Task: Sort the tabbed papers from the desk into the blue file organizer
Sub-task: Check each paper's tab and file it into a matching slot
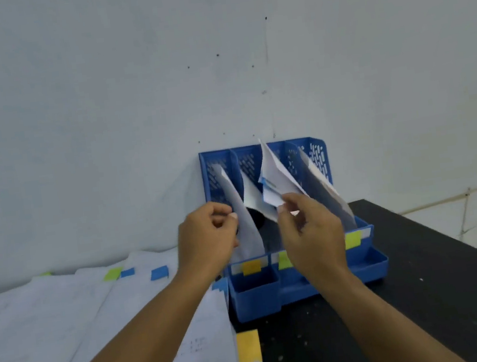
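Note:
The blue file organizer (322, 283) stands on the black desk against the wall, with three slots labelled by yellow and green tabs along its front rail. Papers lean in each slot. My right hand (309, 232) pinches the lower corner of a white paper with a blue tab (274, 176), held over the middle slot. My left hand (208, 238) is beside the left slot, fingers curled at the edge of the sheet leaning there (243, 219). Several tabbed papers (102, 303) lie spread on the desk to the left, with green, blue and yellow tabs.
The black desk (425, 293) runs to the right of the organizer. A yellow-tabbed sheet (248, 346) lies just in front of the organizer. The pale wall (131, 103) stands directly behind.

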